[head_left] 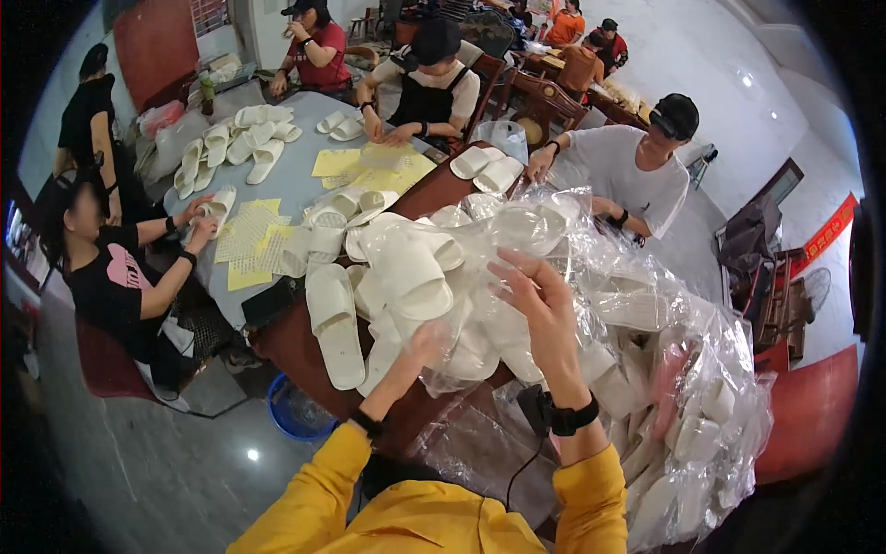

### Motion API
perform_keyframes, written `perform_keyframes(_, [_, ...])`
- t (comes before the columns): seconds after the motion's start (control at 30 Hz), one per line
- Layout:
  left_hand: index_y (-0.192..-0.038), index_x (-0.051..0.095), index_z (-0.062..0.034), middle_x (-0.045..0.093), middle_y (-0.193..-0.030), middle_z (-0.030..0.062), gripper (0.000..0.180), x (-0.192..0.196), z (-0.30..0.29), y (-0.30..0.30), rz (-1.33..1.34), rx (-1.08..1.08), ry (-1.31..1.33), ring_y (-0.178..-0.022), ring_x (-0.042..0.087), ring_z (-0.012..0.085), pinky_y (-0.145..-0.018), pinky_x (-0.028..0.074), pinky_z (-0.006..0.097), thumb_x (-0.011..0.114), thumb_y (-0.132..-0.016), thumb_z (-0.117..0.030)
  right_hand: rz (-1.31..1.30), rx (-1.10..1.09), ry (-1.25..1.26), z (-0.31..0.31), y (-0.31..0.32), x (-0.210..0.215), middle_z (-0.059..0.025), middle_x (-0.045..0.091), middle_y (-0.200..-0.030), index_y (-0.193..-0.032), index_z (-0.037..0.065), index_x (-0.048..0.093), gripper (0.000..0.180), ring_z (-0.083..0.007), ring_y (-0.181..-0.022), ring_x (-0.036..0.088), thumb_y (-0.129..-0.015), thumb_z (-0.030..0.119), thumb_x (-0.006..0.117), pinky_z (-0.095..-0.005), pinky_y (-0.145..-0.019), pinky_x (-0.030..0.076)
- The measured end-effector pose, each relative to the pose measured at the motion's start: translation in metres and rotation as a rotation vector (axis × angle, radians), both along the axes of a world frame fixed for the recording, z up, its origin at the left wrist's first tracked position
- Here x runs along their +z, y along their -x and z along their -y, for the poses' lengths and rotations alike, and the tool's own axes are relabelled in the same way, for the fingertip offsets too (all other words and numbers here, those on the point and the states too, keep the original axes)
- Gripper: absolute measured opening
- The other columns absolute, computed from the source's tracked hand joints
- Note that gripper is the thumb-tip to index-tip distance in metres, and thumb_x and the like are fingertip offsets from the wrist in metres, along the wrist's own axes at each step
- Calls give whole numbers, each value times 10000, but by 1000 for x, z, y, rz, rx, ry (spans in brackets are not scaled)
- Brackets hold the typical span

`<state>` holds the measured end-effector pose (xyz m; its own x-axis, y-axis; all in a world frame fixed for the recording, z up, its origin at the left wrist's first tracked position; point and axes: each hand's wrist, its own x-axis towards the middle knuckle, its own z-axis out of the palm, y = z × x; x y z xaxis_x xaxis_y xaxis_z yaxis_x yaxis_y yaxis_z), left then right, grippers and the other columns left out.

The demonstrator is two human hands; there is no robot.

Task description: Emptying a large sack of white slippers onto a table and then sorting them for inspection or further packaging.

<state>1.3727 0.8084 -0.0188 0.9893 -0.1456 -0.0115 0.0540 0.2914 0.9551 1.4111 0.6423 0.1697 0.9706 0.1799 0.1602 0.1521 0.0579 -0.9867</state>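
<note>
White slippers being bagged at a crowded bench.

A clear plastic bag (517, 240) is held up over the near part of the bench (305, 346). The right hand (540, 300) is raised with its grip pinching the film; the left hand (426, 343) is seen through the plastic, its grip not discernible. A white slipper (411, 272) lies just left of the bag, bagged slippers (683, 415) piled at right.

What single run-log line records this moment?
left hand: inside clear bag | right hand: gripping bag | slippers: piled on table
</note>
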Motion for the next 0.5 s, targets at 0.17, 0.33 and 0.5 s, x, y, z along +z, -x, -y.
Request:
perform_keyframes(0.17, [-1302,476,-6,531,-1259,100,446,-43,-36,-43,17,137,-116,-1111,532,191,-995,400,323,494,-968,-300,321,-92,-389,8,59,63,-218,546,-1244,-1033,-24,516,164,-387,-1055,613,-978,102,425,-420,-770,585])
perform_keyframes(0.33, [-1395,368,-44,464,-1356,191,603,-20,-27,-12,-167,-194,440,-1223,476,342,-1038,374,478,357,-978,-478,197,-272,-243,69,114,63,-245,591,-1147,-1009,-15,498,172,-361,-986,652,-982,138,423,-389,-692,603])
perform_keyframes(0.5, [-1487,225,-131,308,-1453,279,736,-5,-33,28,-366,-348,849,-1265,407,475,-1017,338,633,246,-943,-626,-262,-502,-30,166,183,-14,-114,654,-899,-1196,43,456,254,-127,-655,621,-958,116,504,-229,-566,513])
